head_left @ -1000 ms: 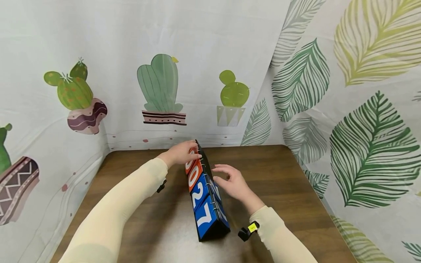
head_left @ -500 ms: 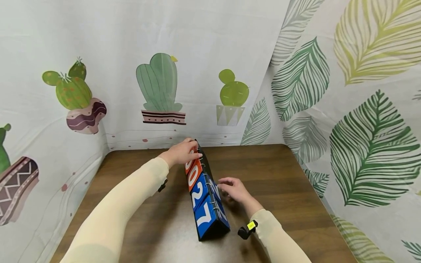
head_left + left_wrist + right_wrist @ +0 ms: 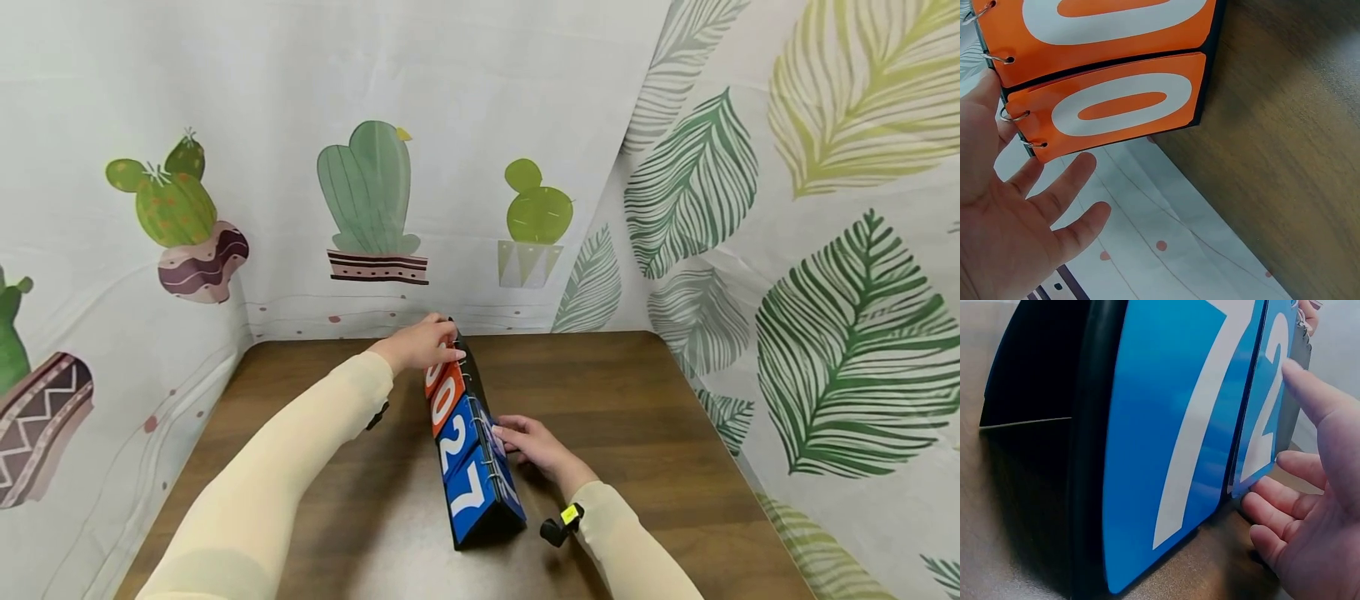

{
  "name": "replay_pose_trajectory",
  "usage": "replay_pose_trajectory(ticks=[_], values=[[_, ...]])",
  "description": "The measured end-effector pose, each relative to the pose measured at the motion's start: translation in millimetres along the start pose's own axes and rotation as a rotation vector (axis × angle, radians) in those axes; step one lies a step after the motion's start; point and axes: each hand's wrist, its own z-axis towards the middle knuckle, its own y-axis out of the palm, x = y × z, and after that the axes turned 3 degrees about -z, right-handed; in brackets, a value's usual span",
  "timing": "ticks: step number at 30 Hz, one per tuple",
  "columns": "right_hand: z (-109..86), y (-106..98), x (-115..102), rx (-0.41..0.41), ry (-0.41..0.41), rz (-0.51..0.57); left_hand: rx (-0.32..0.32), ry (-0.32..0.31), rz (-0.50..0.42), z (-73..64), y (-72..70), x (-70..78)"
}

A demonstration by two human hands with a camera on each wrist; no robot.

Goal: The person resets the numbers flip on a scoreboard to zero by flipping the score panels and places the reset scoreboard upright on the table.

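Observation:
A tent-shaped flip scoreboard (image 3: 480, 523) stands lengthwise on the table, its number cards hung on metal rings along the ridge. Its left face shows orange cards at the far end and blue cards reading 2 and 7 nearer. My left hand (image 3: 420, 344) holds the far end at the ridge, beside an orange 0 card (image 3: 1122, 106) in the left wrist view. On the other face, my right hand (image 3: 1310, 519) has its thumb against the blue 2 number card (image 3: 1250, 453) and its fingers curled at that card's lower edge. The blue 7 card (image 3: 1166, 425) hangs nearer.
The brown wooden table (image 3: 622, 400) extends to both sides of the scoreboard. Behind it hangs a white curtain (image 3: 450, 67) printed with cacti, and a leaf-printed curtain (image 3: 697, 50) hangs at the right. A black wrist strap (image 3: 555, 531) sits on my right sleeve.
My right hand has moved down and in against the scoreboard's right face, its thumb now on the blue 2 card. The left hand stays at the far end.

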Motion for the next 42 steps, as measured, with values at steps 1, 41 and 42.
replay_pose_trajectory(ticks=[1, 41, 42], values=[[-0.7, 0, 0, -0.001, 0.001, 0.001, -0.008, -0.006, -0.001, 1.6, 0.9, -0.5], [-3.4, -3, 3, 0.239, 0.056, 0.391, -0.023, -0.027, -0.054, -5.1, -5.9, 9.5], [-4.4, -3, 2, 0.238, 0.068, 0.425, -0.026, -0.028, -0.052, -5.1, -5.3, 9.5]])
